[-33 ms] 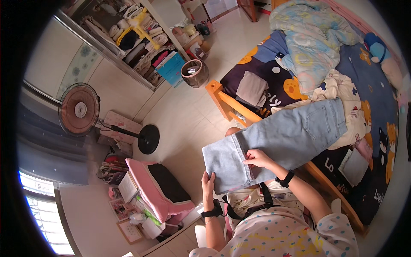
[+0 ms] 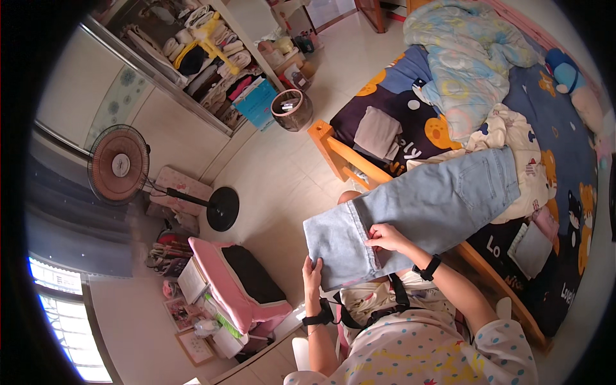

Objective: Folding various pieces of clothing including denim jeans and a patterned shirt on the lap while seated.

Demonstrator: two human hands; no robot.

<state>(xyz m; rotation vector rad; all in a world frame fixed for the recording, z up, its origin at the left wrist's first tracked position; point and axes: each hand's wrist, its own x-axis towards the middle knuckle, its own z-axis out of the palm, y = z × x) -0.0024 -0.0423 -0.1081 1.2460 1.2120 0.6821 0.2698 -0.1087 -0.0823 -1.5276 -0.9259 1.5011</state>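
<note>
A pair of light blue jeans (image 2: 423, 205) stretches diagonally from in front of me onto the bed, its back pocket toward the far end. My left hand (image 2: 312, 274) grips the left edge of the leg's end, thumb over the denim. My right hand (image 2: 383, 237) pinches the denim at a crosswise folded hem band a little to the right. Beneath the far end lies cream printed cloth (image 2: 516, 122). Folded grey clothing (image 2: 378, 131) rests on the bed beyond, and another folded grey and pink pile (image 2: 532, 250) lies to the right.
The wooden bed frame (image 2: 333, 144) runs along my right, with a rumpled pastel quilt (image 2: 462, 70) and plush toys. A standing fan (image 2: 119, 163) is at the left, near a pink-edged padded piece (image 2: 237, 269). Farther off are an open wardrobe (image 2: 221, 51) and a round pot (image 2: 289, 119).
</note>
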